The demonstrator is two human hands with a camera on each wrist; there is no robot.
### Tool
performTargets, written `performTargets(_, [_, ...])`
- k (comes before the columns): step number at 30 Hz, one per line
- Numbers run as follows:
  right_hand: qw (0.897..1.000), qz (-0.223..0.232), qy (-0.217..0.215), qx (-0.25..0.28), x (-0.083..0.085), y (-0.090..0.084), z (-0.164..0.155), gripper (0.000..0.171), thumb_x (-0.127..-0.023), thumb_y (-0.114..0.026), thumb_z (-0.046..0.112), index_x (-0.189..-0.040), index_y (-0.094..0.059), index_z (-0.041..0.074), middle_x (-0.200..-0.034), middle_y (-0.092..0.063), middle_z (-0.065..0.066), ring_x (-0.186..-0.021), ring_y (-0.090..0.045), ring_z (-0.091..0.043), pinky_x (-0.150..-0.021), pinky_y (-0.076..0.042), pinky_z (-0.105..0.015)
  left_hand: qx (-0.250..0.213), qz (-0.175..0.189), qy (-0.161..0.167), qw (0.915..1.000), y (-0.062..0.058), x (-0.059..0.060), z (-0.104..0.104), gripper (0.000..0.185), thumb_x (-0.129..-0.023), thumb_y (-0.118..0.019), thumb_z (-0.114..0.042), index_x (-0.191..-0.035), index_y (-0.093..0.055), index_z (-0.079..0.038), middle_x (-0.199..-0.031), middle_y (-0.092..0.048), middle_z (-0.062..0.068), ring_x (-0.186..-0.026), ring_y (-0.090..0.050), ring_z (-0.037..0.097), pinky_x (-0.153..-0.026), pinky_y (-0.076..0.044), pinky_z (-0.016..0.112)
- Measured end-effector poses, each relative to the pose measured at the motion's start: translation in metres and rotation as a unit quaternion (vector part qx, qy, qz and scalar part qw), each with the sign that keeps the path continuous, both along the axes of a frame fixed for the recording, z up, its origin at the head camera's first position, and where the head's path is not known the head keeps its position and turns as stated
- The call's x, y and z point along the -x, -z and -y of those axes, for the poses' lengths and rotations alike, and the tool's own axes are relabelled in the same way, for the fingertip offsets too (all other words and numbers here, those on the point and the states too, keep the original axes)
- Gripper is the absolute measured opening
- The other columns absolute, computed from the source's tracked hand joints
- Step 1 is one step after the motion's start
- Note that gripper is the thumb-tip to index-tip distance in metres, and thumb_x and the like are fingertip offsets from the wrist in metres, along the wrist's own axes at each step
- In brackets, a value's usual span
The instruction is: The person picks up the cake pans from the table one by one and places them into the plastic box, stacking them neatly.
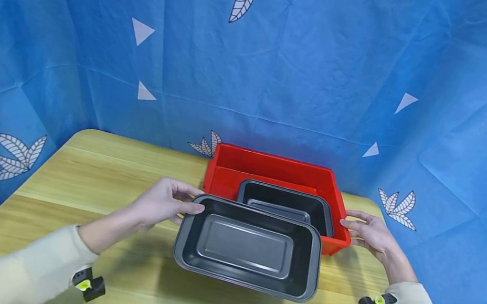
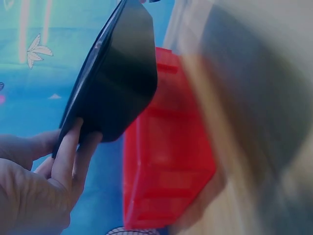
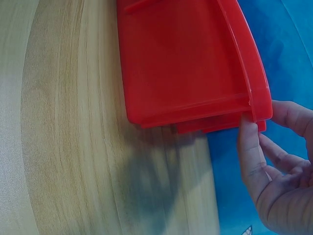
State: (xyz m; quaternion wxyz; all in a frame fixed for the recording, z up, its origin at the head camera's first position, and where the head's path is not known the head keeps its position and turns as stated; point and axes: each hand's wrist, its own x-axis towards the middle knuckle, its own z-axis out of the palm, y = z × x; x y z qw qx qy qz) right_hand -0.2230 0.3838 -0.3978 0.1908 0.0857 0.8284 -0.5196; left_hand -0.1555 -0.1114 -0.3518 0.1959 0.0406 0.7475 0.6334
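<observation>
In the head view my left hand (image 1: 165,203) pinches the left end of a black loaf pan (image 1: 248,246), thumb over the rim and fingers beneath. The pan is held up with its inside facing me, and its shadow falls on the table. At the right, my right hand (image 1: 371,236) holds the right end rim of a red plastic bin (image 1: 271,160); the right wrist view has its fingers (image 3: 252,152) at the rim's corner. A second black loaf pan (image 1: 321,215) sits in the bin, its front partly hidden by the held pan.
The bin stands on a wooden table (image 1: 111,173) near its back edge. A blue curtain (image 1: 314,67) with white leaf prints hangs behind and at both sides. Small cameras are strapped at both sleeve cuffs.
</observation>
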Motion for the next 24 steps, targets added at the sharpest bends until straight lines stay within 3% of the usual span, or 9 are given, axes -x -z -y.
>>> performTargets(6, [1.0, 0.001, 0.0, 0.007, 0.0, -0.001, 0.0, 0.075, -0.093, -0.064, 0.034, -0.15, -0.028, 0.003, -0.099, -0.068, 0.007, -0.088, -0.07, -0.016, -0.083, -0.061, -0.032, 0.004, -0.021, -0.004, 0.9998, -0.01, 0.011, 0.002, 0.039, -0.085, -0.074, -0.011, -0.122, -0.066, -0.003, -0.097, -0.07, 0.013, -0.078, -0.07, 0.018, -0.071, -0.062, 0.04])
performTargets(14, [1.0, 0.002, 0.001, 0.008, 0.001, 0.0, -0.001, 0.075, -0.093, -0.064, 0.034, -0.15, -0.028, 0.003, -0.098, -0.068, 0.008, -0.089, -0.07, -0.016, -0.083, -0.061, -0.032, 0.005, -0.02, -0.013, 0.9997, -0.02, 0.024, -0.002, 0.038, -0.085, -0.073, -0.011, -0.122, -0.066, -0.003, -0.102, -0.07, 0.015, -0.079, -0.071, 0.017, -0.073, -0.062, 0.039])
performTargets(24, [1.0, 0.004, 0.002, 0.003, 0.002, -0.001, 0.0, 0.075, -0.093, -0.065, 0.034, -0.15, -0.028, 0.003, -0.1, -0.067, 0.007, -0.089, -0.069, -0.016, -0.082, -0.061, -0.031, 0.013, -0.017, -0.023, 0.9995, -0.021, 0.047, -0.016, 0.038, -0.084, -0.075, -0.012, -0.12, -0.068, -0.007, -0.092, -0.065, 0.004, -0.077, -0.067, 0.013, -0.07, -0.062, 0.036])
